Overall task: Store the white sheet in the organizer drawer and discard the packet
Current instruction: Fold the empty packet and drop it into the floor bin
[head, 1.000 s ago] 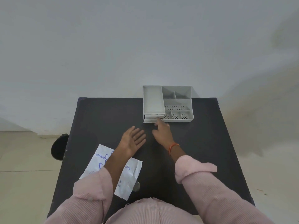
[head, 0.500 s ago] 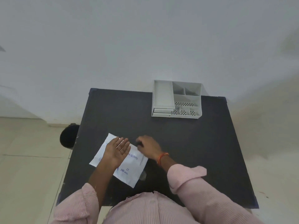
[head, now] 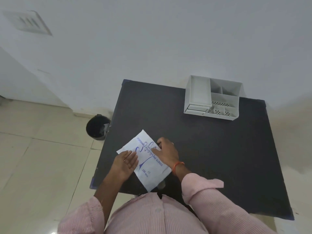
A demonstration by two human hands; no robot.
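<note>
Both hands withdrawn from grey plastic organizer (head: 213, 97), drawer now closed. Left hand (head: 125, 163) flat, right hand (head: 166, 152) gripping white printed glove packet (head: 148, 159). Discarding next.

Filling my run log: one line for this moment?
phase: packet pickup | left hand: flat on packet | right hand: on packet edge | organizer: untouched | bin: beside table

Square matte-black table (head: 211, 149) set against a pale wall, white plastic compartmented organizer (head: 213, 97) placed at its far right corner, flat white glove packet with blue print (head: 148, 163) laid near the front left edge, overhanging slightly.
</note>
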